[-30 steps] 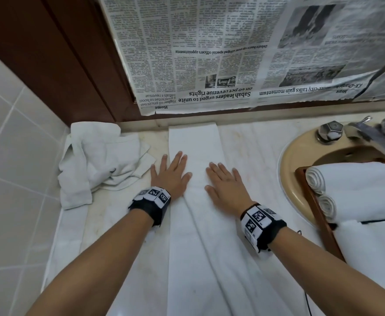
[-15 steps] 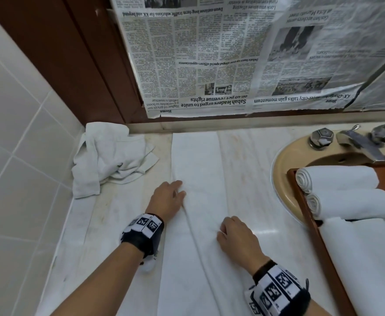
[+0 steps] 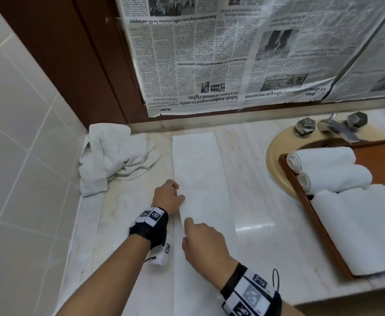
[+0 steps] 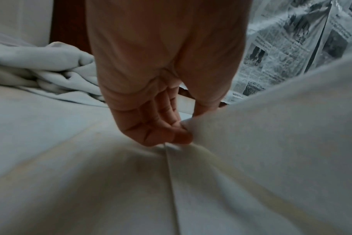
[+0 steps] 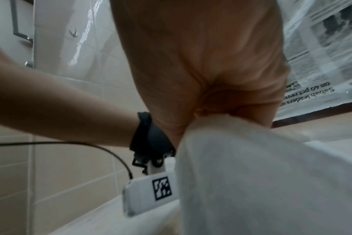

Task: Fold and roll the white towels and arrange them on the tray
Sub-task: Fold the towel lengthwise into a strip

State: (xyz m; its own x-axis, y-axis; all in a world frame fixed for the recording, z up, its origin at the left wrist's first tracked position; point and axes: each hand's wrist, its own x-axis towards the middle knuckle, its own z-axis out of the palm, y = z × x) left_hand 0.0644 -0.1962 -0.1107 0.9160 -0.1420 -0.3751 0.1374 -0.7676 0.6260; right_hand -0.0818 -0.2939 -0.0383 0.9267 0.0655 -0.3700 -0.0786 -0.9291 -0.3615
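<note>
A long white towel (image 3: 200,174), folded into a narrow strip, lies on the marble counter (image 3: 250,179) and runs away from me. My left hand (image 3: 179,195) pinches its left edge between thumb and curled fingers (image 4: 177,133). Just nearer to me, my right hand (image 3: 188,226) grips the same edge, and the cloth (image 5: 251,167) bunches up out of its fist. At the right a wooden tray (image 3: 301,199) rests over the sink. It holds two rolled white towels (image 3: 323,157) (image 3: 337,179) and a flat folded one (image 3: 369,226).
A crumpled white towel (image 3: 114,156) lies in the back left corner against the tiled wall (image 3: 16,156). The beige sink (image 3: 274,156) with its faucet (image 3: 337,128) is at the back right. Newspaper (image 3: 232,53) covers the mirror behind the counter.
Both hands lay flat on the towel, then slid back toward me and curled. The right hand has crossed to the towel's left edge, and both hands now grip it.
</note>
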